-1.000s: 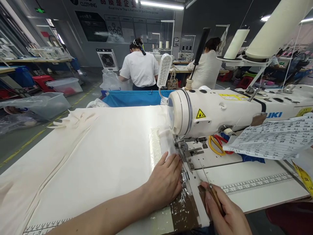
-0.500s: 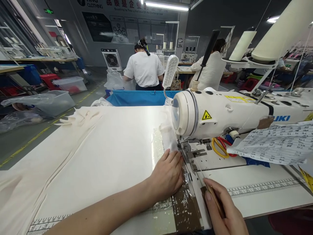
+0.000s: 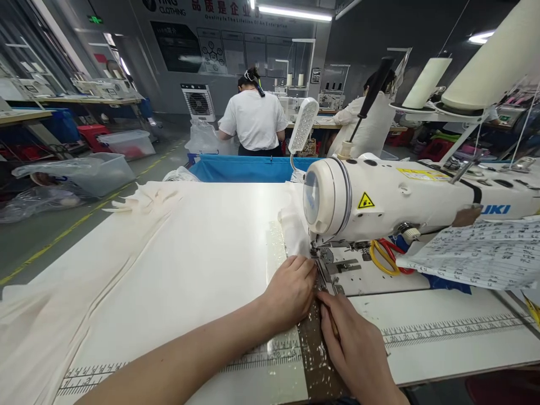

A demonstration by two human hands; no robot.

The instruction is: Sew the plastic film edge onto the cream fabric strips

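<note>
My left hand [image 3: 293, 289] rests beside the needle area of the white sewing machine [image 3: 388, 197]. Its fingers are curled together at the near end of a strip of white fabric [image 3: 294, 233], which runs back along the left of the machine head. Close by on the right, my right hand [image 3: 352, 337] is closed around the wooden handle of an awl [image 3: 335, 328]. The awl's tip is hidden near the left fingertips. Under both hands lies a strip of brown tape [image 3: 318, 357] on the table.
Cream fabric pieces [image 3: 147, 205] lie along the table's left side. Scissors with yellow and red handles [image 3: 383, 257] and a printed sheet [image 3: 476, 253] are right of the needle. A lamp [image 3: 304, 125] stands behind. Two people sit farther back, one in a white shirt [image 3: 255, 121].
My right hand has moved left and forward with the awl, up against my left hand. My left fingers have drawn in and bent more. The view has shifted slightly.
</note>
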